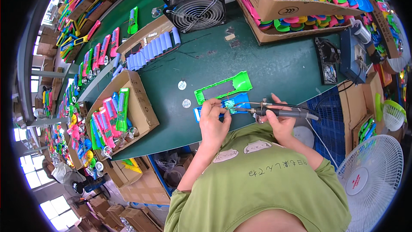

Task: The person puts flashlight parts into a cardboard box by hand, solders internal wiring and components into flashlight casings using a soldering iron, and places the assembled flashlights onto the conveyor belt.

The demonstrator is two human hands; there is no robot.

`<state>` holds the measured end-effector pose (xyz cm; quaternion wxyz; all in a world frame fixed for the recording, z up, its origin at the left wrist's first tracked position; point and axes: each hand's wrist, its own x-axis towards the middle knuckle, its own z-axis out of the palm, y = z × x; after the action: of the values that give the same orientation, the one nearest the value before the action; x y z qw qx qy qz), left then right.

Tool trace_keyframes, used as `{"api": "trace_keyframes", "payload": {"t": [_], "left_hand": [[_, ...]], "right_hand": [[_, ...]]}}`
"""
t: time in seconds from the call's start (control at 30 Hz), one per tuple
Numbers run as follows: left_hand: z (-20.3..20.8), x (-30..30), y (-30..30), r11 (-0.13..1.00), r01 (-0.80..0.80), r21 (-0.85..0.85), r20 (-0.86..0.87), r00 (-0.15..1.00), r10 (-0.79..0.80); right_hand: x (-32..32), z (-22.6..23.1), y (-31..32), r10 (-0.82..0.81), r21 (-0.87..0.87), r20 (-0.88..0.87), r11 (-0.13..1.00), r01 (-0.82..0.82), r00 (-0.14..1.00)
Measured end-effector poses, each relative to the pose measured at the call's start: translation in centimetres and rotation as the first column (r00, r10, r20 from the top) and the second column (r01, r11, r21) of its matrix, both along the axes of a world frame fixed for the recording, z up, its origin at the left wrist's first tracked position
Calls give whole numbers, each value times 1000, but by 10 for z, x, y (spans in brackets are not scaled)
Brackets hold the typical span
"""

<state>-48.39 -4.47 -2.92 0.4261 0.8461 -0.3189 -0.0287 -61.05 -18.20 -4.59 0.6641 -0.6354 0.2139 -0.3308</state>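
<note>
My right hand [281,122] is wrapped round a soldering iron [285,112] with a dark handle and a thin metal feed tube along it. The iron's tip points left at a small green circuit board [230,105] in a blue plastic housing [243,102]. At the housing's left part, the fingers of my left hand [213,122] are pinched together beside the board; what they hold is too small to make out. Just beyond lies a green plastic housing [242,81] with a dark strip inside. Two small round silvery discs [182,85] rest on the table farther left.
A row of light-purple battery cells [154,48] stands behind, near a black metal-grilled fan [196,10]. Cartons of coloured plastic parts [296,8] fill the back right. A blue soldering station [353,53] with a solder spool is at right. A carton of assembled pieces [141,99] stands left.
</note>
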Motion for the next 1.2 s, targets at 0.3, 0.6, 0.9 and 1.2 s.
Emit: {"api": "trace_keyframes", "payload": {"t": [0.3, 0.6, 0.9, 1.2], "left_hand": [[7, 3, -2, 996, 49, 80, 38, 998, -52], [6, -30, 33, 916, -220, -335, -588, 809, -21], [-11, -36, 69, 720, -607, -336, -693, 677, 247], [2, -5, 23, 996, 88, 3, 267, 960, -85]], "right_hand": [[-7, 1, -9, -45, -159, 2, 986, 45, 999], [-9, 1, -12, -34, -165, 40, 985, 40, 999], [-5, -5, -3, 38, 0, 15, 999, -38, 999], [-7, 4, -16, 74, -62, -40, 995, -76, 996]]}}
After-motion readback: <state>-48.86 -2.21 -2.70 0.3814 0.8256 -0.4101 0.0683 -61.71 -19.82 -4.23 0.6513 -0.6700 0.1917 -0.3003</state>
